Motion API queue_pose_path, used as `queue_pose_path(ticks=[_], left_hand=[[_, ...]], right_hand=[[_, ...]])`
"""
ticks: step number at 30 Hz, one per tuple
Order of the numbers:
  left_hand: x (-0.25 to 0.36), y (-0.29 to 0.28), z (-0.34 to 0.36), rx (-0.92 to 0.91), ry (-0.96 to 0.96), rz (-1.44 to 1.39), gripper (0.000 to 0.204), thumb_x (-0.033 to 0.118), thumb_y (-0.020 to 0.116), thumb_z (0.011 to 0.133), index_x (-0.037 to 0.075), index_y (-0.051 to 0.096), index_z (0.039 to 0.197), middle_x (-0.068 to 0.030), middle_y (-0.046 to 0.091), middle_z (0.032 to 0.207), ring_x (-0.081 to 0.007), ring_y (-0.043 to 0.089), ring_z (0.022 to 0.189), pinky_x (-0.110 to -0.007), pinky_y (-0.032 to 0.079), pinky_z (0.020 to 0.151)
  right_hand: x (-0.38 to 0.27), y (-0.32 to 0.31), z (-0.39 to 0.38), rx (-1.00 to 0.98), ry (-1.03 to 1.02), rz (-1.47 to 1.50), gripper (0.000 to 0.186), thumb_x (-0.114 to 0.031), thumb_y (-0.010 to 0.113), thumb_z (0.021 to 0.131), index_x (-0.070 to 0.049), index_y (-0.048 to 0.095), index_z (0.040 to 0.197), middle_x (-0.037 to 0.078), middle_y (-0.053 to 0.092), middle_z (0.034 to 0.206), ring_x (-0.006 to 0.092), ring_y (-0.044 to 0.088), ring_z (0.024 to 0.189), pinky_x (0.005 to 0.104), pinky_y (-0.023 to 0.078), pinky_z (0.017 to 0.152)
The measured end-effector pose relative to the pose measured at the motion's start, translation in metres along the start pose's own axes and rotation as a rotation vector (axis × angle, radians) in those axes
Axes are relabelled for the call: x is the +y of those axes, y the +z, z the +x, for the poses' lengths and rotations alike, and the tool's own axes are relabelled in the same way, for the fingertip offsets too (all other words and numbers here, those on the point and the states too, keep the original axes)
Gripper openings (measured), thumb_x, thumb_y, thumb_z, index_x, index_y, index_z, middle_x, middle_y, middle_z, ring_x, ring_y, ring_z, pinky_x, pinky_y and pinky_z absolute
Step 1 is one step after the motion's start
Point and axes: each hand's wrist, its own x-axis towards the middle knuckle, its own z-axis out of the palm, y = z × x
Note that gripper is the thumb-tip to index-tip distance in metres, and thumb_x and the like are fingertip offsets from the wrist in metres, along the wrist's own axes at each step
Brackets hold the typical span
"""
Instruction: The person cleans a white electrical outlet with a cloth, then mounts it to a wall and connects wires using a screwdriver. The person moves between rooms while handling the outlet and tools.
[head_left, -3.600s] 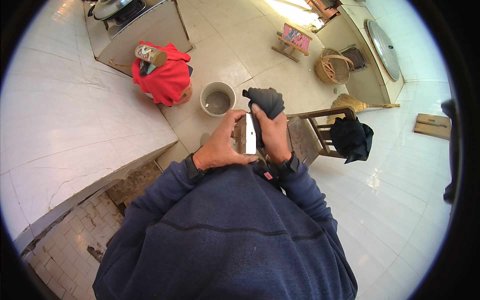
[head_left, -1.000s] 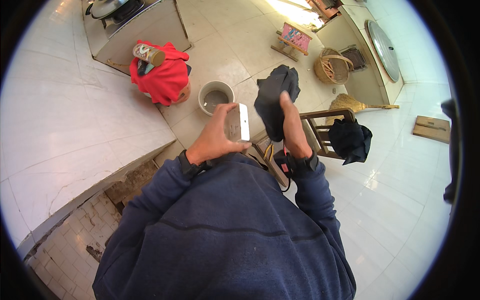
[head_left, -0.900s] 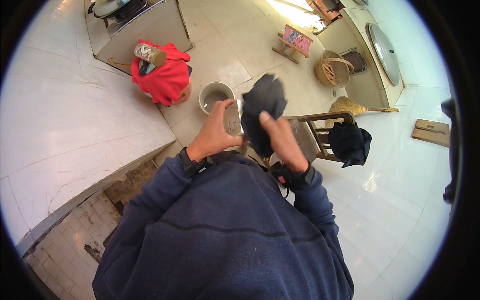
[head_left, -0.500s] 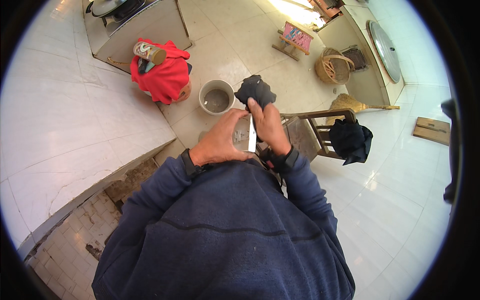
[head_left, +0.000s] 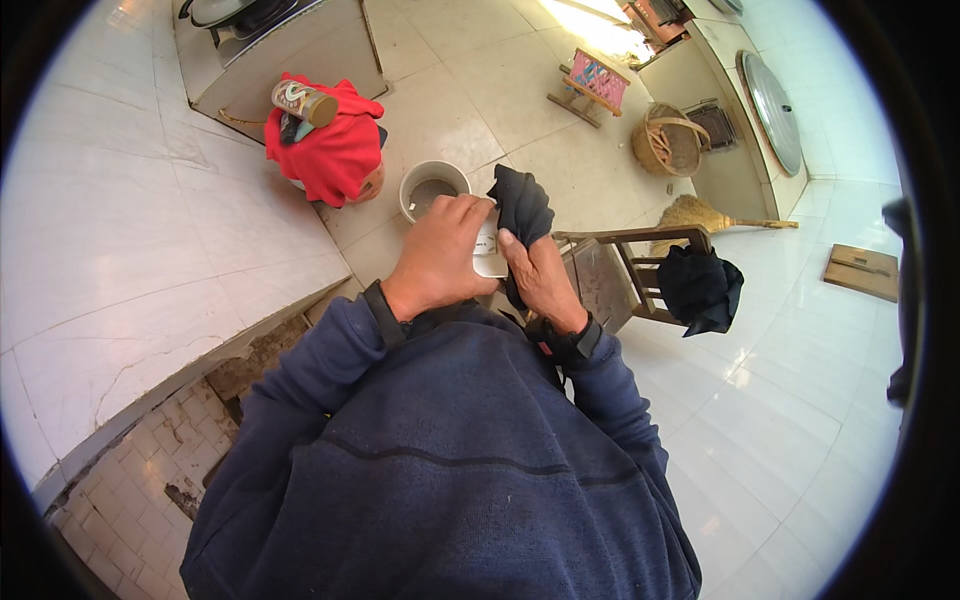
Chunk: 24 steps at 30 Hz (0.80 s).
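Note:
My left hand [head_left: 437,258] is closed round a small rectangular white and silvery object [head_left: 487,258], thumb at its lower end and fingers over its top; small dark markings show on its face. My right hand [head_left: 548,283] grips a bunched black cloth [head_left: 521,200] with the thumb along it, right against the object's right side. Both hands are in front of my torso, above a wooden chair and just nearer than a round pale bucket [head_left: 434,180]. The object's underside is hidden.
A white tiled ledge [head_left: 170,280] runs along the left, with a red-draped item [head_left: 325,160] beyond it and a stove [head_left: 225,20] behind. The wooden chair [head_left: 600,285] with dark cloth stands right. A folding stool [head_left: 593,82], basket [head_left: 660,145] and broom [head_left: 690,215] are farther back.
My hands have been moving the cloth and object against each other. Since half a second ago my left hand has risen and turned, showing more of the object's marked face and covering more of its top.

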Motion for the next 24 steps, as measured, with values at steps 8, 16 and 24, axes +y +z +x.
queue_pose_path(ticks=[8,16,24], left_hand=[[0.022,0.0,-0.008,-0.085,0.101,-0.102,0.087,0.027,0.09,0.059,0.002,0.054,0.135,-0.0172,0.058,0.131,-0.038,0.055,0.121,-0.045,0.048,0.104],[-0.01,-0.014,-0.005,0.003,-0.011,-0.543,0.105,0.026,0.095,0.064,0.009,0.039,0.151,-0.0095,0.043,0.146,-0.0274,0.044,0.14,-0.045,0.043,0.112],[-0.015,-0.005,-0.001,0.004,-0.026,-0.502,0.101,0.019,0.093,0.063,0.008,0.042,0.149,-0.0109,0.048,0.139,-0.0267,0.049,0.134,-0.04,0.047,0.103]], right_hand=[[0.015,-0.016,0.036,0.184,0.414,-0.026,0.025,-0.022,0.058,0.106,-0.001,0.065,0.117,0.009,0.066,0.084,0.0226,0.066,0.069,0.0349,0.052,0.063],[0.005,-0.043,0.015,0.202,0.495,0.562,0.047,-0.045,0.049,0.107,-0.004,0.064,0.123,0.008,0.07,0.084,0.0116,0.058,0.054,0.026,0.047,0.046],[-0.05,-0.019,-0.008,-0.078,0.08,0.118,0.056,-0.01,0.052,0.103,0.005,0.038,0.155,0.017,0.046,0.154,0.0282,0.045,0.141,0.036,0.034,0.117]])
